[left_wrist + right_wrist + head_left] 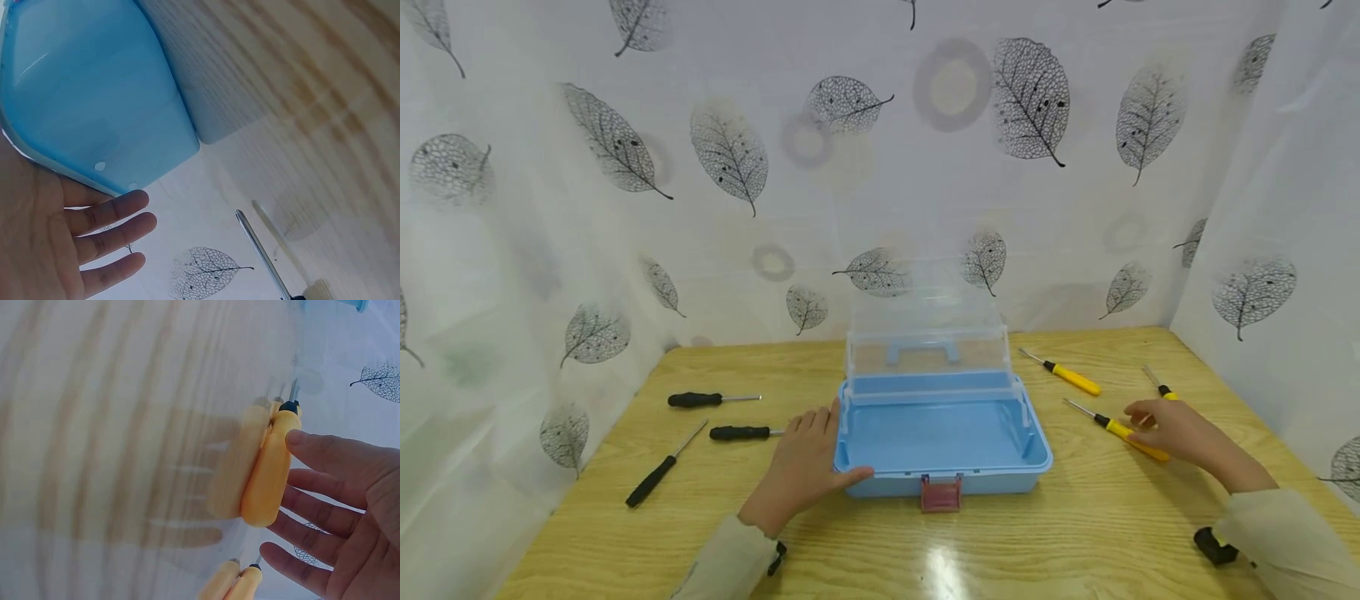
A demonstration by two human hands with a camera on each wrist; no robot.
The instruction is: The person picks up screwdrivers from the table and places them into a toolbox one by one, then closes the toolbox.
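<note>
A light blue plastic toolbox [936, 433] stands with its clear lid [928, 358] raised and a dark pink latch [942, 495] on its front. My left hand [805, 458] lies along the box's left side, fingers extended and thumb over the front rim; in the left wrist view the fingers reach past the blue wall [106, 94]. At the right, my right hand [1176, 429] is over a yellow-handled screwdriver [1138, 440]. The right wrist view shows the thumb at the top of its yellow handle [269, 472], with the other fingers spread behind it.
Two more yellow screwdrivers lie on the right: one near the box [1072, 377], another beyond my right hand [1163, 389]. Black-handled screwdrivers lie on the left: one at the back [696, 400], one beside my left hand [739, 432], one slanted in front [651, 482]. A leaf-patterned curtain [880, 192] encloses the wooden table.
</note>
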